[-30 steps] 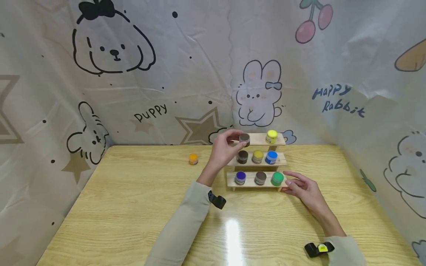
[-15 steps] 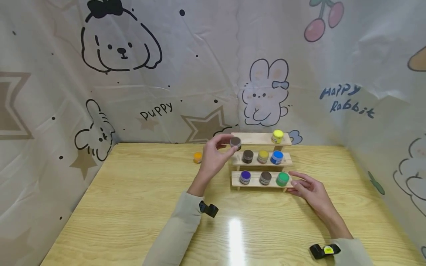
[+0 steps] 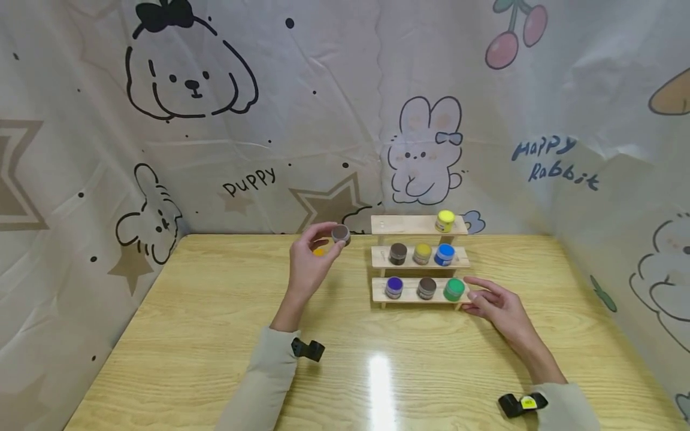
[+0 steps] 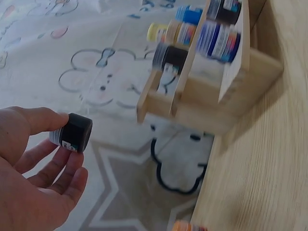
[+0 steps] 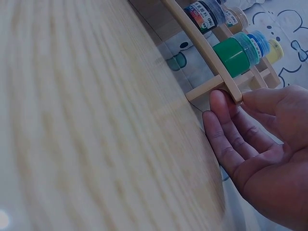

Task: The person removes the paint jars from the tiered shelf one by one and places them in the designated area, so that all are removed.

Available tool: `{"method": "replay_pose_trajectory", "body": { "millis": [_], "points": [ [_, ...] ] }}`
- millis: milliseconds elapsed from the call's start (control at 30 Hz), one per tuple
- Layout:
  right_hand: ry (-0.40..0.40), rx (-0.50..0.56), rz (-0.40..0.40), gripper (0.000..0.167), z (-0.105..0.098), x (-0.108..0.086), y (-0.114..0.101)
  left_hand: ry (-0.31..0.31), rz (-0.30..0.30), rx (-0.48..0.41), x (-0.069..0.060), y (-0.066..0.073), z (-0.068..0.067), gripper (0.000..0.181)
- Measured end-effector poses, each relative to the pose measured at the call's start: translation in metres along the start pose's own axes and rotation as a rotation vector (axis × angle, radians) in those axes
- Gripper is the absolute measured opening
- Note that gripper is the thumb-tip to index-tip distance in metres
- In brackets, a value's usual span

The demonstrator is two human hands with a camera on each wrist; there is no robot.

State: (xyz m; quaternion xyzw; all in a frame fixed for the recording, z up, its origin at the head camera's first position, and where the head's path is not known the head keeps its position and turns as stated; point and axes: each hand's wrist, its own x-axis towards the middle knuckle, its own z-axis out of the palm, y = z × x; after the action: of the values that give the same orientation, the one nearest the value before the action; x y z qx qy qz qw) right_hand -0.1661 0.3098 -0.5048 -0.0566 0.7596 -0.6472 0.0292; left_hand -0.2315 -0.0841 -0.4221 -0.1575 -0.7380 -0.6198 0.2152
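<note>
My left hand (image 3: pixel 311 263) pinches a small dark paint jar (image 4: pixel 76 132) between thumb and fingers, above the table and left of a three-tier wooden rack (image 3: pixel 401 224). At the rack's right end, my right hand (image 3: pixel 498 308) pinches the bottom shelf's end (image 5: pixel 219 72), thumb on one side and fingers on the other. On that shelf stand a purple jar (image 3: pixel 394 288), a brown jar (image 3: pixel 426 288) and a green jar (image 3: pixel 454 290). The middle shelf bears a dark brown jar (image 3: pixel 398 254), an ochre jar (image 3: pixel 422 254) and a blue jar (image 3: pixel 444 255). A yellow jar (image 3: pixel 445 221) sits up top.
An orange jar (image 3: pixel 319 252) on the table is mostly hidden behind my left hand; its edge also shows in the left wrist view. A printed cloth (image 3: pixel 323 120) hangs behind and beside the wood-grain table (image 3: pixel 205 335).
The left hand has carried the dark jar from the top shelf's left end leftward, away from the rack. The right hand keeps its place on the bottom shelf. The head view shifted slightly.
</note>
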Motion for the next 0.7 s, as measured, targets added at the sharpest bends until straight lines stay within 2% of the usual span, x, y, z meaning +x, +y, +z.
{"method": "replay_pose_trajectory", "body": {
  "millis": [100,367,700],
  "points": [
    [0.002,-0.006,0.008,0.052,0.000,0.000,0.000,0.031,-0.005,-0.004,0.000,-0.005,-0.012,0.033],
    [-0.001,-0.015,-0.003,0.051,-0.002,0.001,-0.001,0.111,-0.068,0.049,0.006,-0.011,-0.037,0.032],
    [0.003,-0.018,0.008,0.052,-0.001,0.001,0.002,0.152,-0.150,0.083,0.003,-0.037,-0.055,0.031]
  ]
}}
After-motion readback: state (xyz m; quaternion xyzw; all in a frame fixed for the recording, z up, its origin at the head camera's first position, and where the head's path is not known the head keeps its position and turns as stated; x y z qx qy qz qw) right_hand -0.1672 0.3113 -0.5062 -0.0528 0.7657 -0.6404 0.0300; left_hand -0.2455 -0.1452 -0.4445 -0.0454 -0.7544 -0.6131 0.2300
